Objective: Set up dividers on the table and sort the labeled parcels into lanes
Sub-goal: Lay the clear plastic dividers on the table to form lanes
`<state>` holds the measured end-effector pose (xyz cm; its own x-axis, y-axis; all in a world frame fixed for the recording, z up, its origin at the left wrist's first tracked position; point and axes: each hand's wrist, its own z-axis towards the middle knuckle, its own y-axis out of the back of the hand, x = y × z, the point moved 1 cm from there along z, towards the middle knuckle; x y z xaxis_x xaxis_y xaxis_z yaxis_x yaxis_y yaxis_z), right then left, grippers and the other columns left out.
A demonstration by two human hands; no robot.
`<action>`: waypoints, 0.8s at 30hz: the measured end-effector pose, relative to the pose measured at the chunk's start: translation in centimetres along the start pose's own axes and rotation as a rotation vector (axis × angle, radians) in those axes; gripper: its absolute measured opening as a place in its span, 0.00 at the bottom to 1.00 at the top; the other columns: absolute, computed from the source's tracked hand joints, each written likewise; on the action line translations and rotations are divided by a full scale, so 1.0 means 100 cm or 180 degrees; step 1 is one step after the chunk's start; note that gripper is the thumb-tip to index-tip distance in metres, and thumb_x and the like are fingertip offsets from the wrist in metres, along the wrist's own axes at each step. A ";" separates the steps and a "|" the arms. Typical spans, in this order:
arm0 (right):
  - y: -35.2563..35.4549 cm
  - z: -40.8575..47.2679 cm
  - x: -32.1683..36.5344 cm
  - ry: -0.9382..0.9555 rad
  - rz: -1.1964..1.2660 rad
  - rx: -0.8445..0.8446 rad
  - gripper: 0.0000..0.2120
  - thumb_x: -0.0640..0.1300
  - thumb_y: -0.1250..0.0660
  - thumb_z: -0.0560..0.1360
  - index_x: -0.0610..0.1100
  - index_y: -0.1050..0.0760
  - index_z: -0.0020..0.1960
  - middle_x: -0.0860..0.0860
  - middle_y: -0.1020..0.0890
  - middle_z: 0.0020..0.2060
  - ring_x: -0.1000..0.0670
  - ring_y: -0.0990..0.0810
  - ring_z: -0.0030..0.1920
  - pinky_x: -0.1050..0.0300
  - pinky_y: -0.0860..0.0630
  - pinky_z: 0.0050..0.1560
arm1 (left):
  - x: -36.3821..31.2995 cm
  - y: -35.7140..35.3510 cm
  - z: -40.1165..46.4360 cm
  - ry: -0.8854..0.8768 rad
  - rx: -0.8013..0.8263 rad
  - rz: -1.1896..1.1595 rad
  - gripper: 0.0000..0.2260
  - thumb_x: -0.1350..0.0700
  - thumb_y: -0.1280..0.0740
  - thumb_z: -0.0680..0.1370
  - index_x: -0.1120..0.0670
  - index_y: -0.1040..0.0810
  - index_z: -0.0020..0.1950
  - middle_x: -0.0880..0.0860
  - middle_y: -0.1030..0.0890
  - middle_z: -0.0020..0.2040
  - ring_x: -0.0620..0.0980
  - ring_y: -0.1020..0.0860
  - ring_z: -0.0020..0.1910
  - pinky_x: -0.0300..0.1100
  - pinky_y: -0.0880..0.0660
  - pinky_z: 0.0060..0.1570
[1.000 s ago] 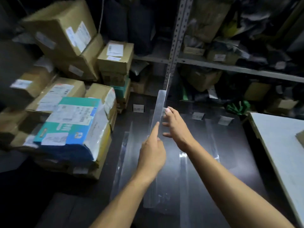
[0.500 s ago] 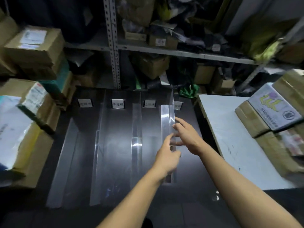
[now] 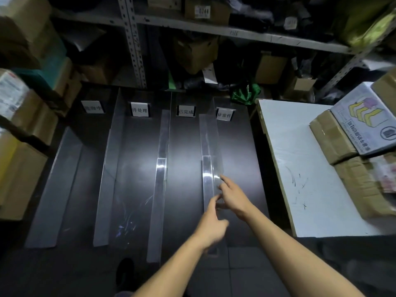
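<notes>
Now the fourth clear divider [image 3: 209, 151] stands on edge on the dark table [image 3: 240, 151], right of frame centre, between the third and fourth lane labels [image 3: 224, 115]; a second ago it was raised upright at mid-frame. I read my left hand [image 3: 211, 227] as pinching its near end, and my right hand [image 3: 232, 197] rests straight fingers against its side. Four dividers are now down. Parcels [image 3: 351, 133] wait unsorted at both frame edges, so sorting comes next.

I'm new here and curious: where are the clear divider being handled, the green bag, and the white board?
clear divider [image 3: 207, 168]: head view, base strip.
green bag [image 3: 246, 94]: head view, middle.
white board [image 3: 300, 151]: head view, bare top.
</notes>
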<state>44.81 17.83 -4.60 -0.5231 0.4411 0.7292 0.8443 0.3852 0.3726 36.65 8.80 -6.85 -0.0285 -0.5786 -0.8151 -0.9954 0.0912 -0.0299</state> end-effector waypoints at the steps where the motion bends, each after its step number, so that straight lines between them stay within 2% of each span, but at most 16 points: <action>1: 0.000 0.001 -0.004 0.0006 -0.0084 0.0008 0.23 0.45 0.47 0.80 0.51 0.35 0.75 0.46 0.24 0.63 0.45 0.23 0.60 0.40 0.24 0.62 | 0.002 -0.002 0.001 0.0015 -0.0005 0.0011 0.34 0.59 0.38 0.67 0.32 0.39 0.68 0.32 0.26 0.58 0.24 0.27 0.46 0.28 0.30 0.44; 3: 0.001 0.004 -0.009 -0.0029 -0.0151 0.0041 0.23 0.46 0.47 0.80 0.52 0.36 0.75 0.45 0.23 0.63 0.43 0.22 0.60 0.39 0.25 0.63 | 0.005 -0.006 0.004 0.0038 -0.0032 0.0017 0.35 0.58 0.38 0.67 0.32 0.39 0.69 0.32 0.26 0.58 0.24 0.28 0.47 0.28 0.30 0.46; 7: 0.005 0.010 -0.014 -0.0073 -0.0202 0.0073 0.23 0.45 0.47 0.78 0.53 0.35 0.73 0.50 0.22 0.48 0.41 0.19 0.52 0.38 0.22 0.58 | 0.006 -0.012 0.007 0.0077 -0.0042 0.0067 0.34 0.58 0.38 0.67 0.34 0.40 0.70 0.32 0.26 0.57 0.29 0.27 0.51 0.28 0.31 0.46; 11: 0.006 0.011 -0.016 -0.0158 -0.0248 0.0158 0.22 0.45 0.47 0.79 0.52 0.36 0.73 0.48 0.22 0.47 0.41 0.20 0.51 0.37 0.22 0.57 | 0.010 -0.014 0.009 0.0073 0.0007 0.0187 0.34 0.58 0.36 0.69 0.31 0.41 0.68 0.27 0.28 0.55 0.26 0.28 0.49 0.24 0.32 0.43; 15: 0.004 0.010 -0.018 -0.0213 -0.0284 0.0215 0.21 0.45 0.48 0.80 0.51 0.36 0.72 0.51 0.23 0.47 0.42 0.20 0.52 0.37 0.22 0.57 | 0.018 -0.012 0.012 0.0040 0.0008 0.0342 0.36 0.60 0.33 0.70 0.34 0.42 0.71 0.34 0.26 0.60 0.24 0.27 0.45 0.25 0.30 0.43; 17: 0.004 0.009 -0.019 -0.0212 -0.0328 0.0223 0.21 0.45 0.48 0.80 0.52 0.36 0.72 0.52 0.23 0.47 0.44 0.20 0.51 0.38 0.21 0.57 | 0.020 -0.012 0.013 0.0016 0.0021 0.0417 0.36 0.60 0.32 0.71 0.37 0.42 0.72 0.36 0.27 0.62 0.29 0.27 0.52 0.26 0.30 0.46; 20: 0.005 0.010 -0.019 -0.0212 -0.0321 0.0218 0.21 0.45 0.47 0.80 0.52 0.36 0.72 0.52 0.22 0.47 0.46 0.20 0.48 0.41 0.20 0.56 | 0.018 -0.012 0.015 0.0024 0.0000 0.0440 0.35 0.59 0.30 0.72 0.39 0.43 0.74 0.38 0.28 0.62 0.39 0.29 0.62 0.32 0.31 0.56; 24: 0.006 0.010 -0.019 -0.0182 -0.0358 0.0150 0.20 0.43 0.46 0.80 0.49 0.31 0.70 0.53 0.23 0.42 0.50 0.22 0.43 0.47 0.23 0.51 | 0.014 -0.009 0.019 -0.0021 -0.0032 0.0482 0.36 0.60 0.31 0.73 0.43 0.43 0.76 0.41 0.30 0.66 0.42 0.31 0.66 0.37 0.32 0.63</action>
<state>46.22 18.07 -6.37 -0.6210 0.4381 0.6500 0.7743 0.4718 0.4217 37.66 9.40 -9.07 -0.1777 -0.5535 -0.8137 -0.9806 0.1687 0.0994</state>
